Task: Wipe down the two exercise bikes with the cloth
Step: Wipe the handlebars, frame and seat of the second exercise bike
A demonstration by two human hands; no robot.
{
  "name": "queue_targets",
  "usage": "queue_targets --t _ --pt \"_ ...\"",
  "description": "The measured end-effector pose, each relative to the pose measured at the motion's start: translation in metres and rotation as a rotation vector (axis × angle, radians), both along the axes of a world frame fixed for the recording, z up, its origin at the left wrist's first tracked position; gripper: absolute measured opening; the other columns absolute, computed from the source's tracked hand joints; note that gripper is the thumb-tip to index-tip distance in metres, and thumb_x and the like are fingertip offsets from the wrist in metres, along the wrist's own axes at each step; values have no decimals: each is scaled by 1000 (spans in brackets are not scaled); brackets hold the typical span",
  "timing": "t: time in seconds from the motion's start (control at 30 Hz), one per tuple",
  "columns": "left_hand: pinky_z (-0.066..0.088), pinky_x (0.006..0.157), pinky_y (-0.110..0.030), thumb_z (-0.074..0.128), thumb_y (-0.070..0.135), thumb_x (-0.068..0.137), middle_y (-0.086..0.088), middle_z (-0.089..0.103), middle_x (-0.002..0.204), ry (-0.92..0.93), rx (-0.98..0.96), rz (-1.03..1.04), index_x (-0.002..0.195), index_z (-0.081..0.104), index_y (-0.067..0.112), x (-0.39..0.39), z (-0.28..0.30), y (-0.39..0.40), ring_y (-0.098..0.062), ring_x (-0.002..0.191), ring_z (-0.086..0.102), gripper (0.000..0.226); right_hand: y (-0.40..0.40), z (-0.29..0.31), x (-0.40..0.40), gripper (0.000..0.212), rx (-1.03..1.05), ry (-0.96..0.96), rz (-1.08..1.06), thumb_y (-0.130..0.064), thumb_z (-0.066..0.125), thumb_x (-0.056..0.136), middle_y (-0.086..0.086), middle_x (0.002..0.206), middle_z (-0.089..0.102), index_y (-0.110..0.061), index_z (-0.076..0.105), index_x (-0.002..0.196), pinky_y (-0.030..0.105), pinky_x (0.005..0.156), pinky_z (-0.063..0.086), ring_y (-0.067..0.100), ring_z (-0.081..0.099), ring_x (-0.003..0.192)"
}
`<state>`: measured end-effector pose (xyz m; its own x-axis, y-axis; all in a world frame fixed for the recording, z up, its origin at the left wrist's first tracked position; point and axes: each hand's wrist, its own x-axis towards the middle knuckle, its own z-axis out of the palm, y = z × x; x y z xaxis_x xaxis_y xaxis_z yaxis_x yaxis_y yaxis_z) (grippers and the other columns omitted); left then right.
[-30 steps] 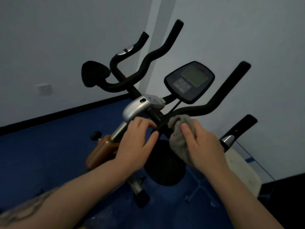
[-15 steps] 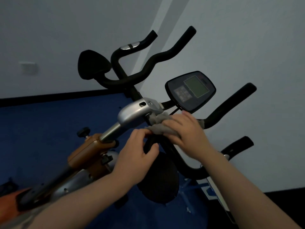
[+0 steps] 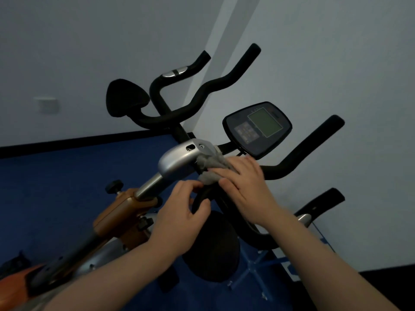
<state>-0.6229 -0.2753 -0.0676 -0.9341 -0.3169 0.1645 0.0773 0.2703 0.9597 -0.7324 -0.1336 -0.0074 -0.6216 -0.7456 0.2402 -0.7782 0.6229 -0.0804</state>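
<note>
Two hands work the near bike (image 3: 177, 160): right hand (image 3: 244, 187) presses the cloth (image 3: 210, 167) against the handlebar stem, left hand (image 3: 179, 214) grips the bar below; the grips likely come next.

The cloth (image 3: 211, 168) is pale grey and fuzzy, without any pattern. The handlebars (image 3: 298, 157) are matte black, as are the round pad (image 3: 211, 245) below them and the second bike's handlebars (image 3: 202, 93) and saddle-shaped pad (image 3: 125, 98). The stem cover (image 3: 179, 159) is brushed silver, and the post (image 3: 148, 185) under it is a duller metal grey. The frame block (image 3: 121, 212) is orange-brown, with a black knob (image 3: 114, 186) on it. The console (image 3: 257, 129) is black with a greenish-grey screen (image 3: 265, 122) and a dim patch of small buttons. The floor (image 3: 56, 187) is deep blue, edged by a black skirting (image 3: 67, 143); the walls (image 3: 89, 41) are pale grey-white.
</note>
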Motion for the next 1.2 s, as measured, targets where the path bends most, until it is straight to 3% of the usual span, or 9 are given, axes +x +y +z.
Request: queue_targets --t 0.1,0.23,0.4,0.5,0.6,0.77,0.9,1.07,1.2 --pt "48 75 -30 48 45 82 16 50 101 -6 -14 7 109 53 37 0 0 0 -3 91 52 28 10 9 1 45 -55 126 -160 -54 44 92 -5 138 43 -41 52 135 37 104 21 16 34 128" --pt "45 70 -26 48 45 82 17 51 100 -8 -20 24 111 55 34 2 1 1 0 89 52 31 -3 -2 24 51 -276 21 -386 -46 65 85 -6 119 39 -37 49 132 27 89 35 9 33 112" --pt "49 73 -33 47 45 82 16 52 99 -13 -22 23 110 55 35 2 2 1 -5 87 53 30 -11 -7 24 26 -322 -33 -270 -33 68 88 -7 112 42 -21 67 111 11 78 35 8 38 107" --pt "49 74 -34 47 45 82 16 52 98 -15 -14 28 108 55 36 2 2 2 -4 87 53 28 3 16 6 30 -290 -124 -165 -29 69 87 -11 111 46 -27 60 115 22 84 46 7 48 103" --pt "50 74 -35 47 45 82 16 53 98 -14 -12 31 106 55 36 1 1 1 -4 87 54 27 -1 17 6 36 -372 -137 -290 -32 69 86 -11 117 45 -34 55 119 20 82 42 5 45 108" --pt "49 72 -32 44 52 79 17 52 99 5 -26 31 106 55 37 2 0 1 -4 87 54 33 -5 -1 18 24 -251 -65 -158 -32 64 90 -8 111 47 -21 68 111 18 77 43 8 44 103" --pt "49 70 -31 47 47 81 15 52 99 1 -20 42 107 55 36 2 -2 2 -4 85 53 29 -10 17 4 46 -320 -106 -316 -30 64 91 -10 119 46 -27 48 133 26 83 46 7 50 108" --pt "50 73 -36 45 51 79 14 53 99 -5 -17 32 107 55 37 3 2 2 -5 87 53 33 -18 4 23 29 -196 -118 -155 -29 66 89 -8 111 48 -22 65 117 24 84 46 9 48 104" --pt "50 73 -37 48 43 83 13 53 97 -12 -34 41 107 57 35 2 1 2 -6 85 53 27 -8 18 2 26 -270 -57 -287 -29 65 89 -10 107 44 -23 68 115 23 85 45 7 47 97"
